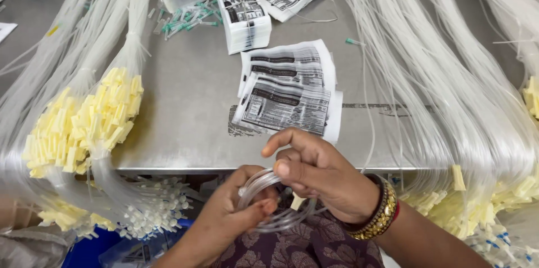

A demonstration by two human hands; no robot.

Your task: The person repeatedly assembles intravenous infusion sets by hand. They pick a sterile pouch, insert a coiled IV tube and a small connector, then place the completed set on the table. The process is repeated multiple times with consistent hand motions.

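Observation:
My left hand [238, 212] and my right hand [317, 175] meet just below the front edge of the steel table [185, 94]. Together they hold a small coil of clear tubing [264, 203]. The left thumb and fingers pinch the coil's lower left side. Over its upper right side the right hand's fingers curl, with the forefinger stretched out above. Gold and dark bangles [382, 212] circle my right wrist. Two printed paper pouches [289, 97] lie flat on the table just beyond my hands.
Bundles of clear tubes with pale yellow connectors [84, 125] drape over the table's left side, and more tube bundles [449, 94] hang on the right. A stack of printed pouches [244, 15] and loose green-capped parts [188, 18] lie at the back.

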